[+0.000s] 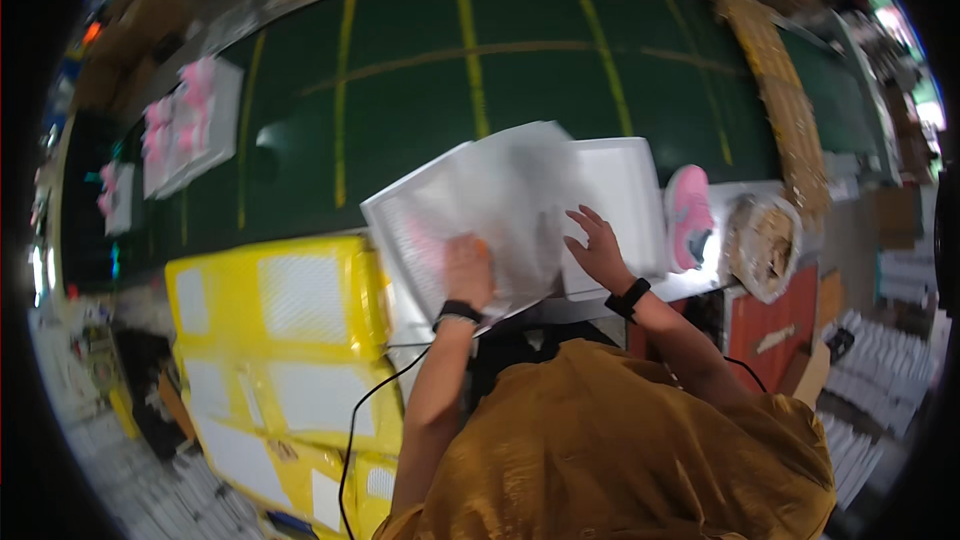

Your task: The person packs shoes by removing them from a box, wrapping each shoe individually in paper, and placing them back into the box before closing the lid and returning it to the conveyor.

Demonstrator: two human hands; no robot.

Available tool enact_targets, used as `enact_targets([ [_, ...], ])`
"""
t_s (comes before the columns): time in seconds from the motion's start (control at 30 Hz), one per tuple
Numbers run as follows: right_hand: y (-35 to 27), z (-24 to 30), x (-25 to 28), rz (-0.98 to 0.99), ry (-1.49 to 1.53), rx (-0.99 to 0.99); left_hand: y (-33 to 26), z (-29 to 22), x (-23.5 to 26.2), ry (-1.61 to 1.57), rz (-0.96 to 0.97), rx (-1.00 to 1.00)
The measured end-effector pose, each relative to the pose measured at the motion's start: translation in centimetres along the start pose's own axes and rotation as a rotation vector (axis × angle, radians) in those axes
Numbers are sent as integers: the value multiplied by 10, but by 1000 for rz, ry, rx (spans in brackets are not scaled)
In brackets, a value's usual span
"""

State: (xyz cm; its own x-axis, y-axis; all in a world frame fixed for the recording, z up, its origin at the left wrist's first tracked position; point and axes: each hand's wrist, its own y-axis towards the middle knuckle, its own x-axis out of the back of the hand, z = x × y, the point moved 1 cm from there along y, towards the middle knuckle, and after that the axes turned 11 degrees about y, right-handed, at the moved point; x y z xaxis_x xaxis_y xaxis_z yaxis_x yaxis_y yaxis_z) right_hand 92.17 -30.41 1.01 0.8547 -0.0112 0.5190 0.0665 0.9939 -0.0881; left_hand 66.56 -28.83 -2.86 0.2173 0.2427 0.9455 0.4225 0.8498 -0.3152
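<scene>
In front of me an open white shoe box lies tilted on the bench, with a sheet of thin translucent wrapping paper spread over it. Something pink shows faintly through the paper, its shape blurred. My left hand lies on the paper over the box, fingers somewhat smeared by motion but seemingly flat. Beside the sheet's right edge, my right hand has its fingers apart and grips nothing, over a white box lid or tray. Further right, a pink shoe stands alone.
Yellow-wrapped parcels are stacked at my left. White boxes with pink shoes stand on the green belt at far left. A plastic-lined container sits to the right, near a taped cardboard strip. A black cable hangs by my left arm.
</scene>
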Motion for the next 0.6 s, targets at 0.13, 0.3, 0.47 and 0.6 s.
enact_targets([
  [0.13, -51, -53, 101, -473, -221, 78, -2, -18, 49, -276, -36, 54],
  [0.3, -115, -94, 158, -644, -464, -184, 6, -27, 37, -37, 8, -96],
  [0.47, -105, -126, 186, -563, 192, -358, 8, -25, 42, 59, 18, -143],
  [0.6, -98, -46, 226, -402, 6, 42, -7, -27, 119, -306, -213, -59],
])
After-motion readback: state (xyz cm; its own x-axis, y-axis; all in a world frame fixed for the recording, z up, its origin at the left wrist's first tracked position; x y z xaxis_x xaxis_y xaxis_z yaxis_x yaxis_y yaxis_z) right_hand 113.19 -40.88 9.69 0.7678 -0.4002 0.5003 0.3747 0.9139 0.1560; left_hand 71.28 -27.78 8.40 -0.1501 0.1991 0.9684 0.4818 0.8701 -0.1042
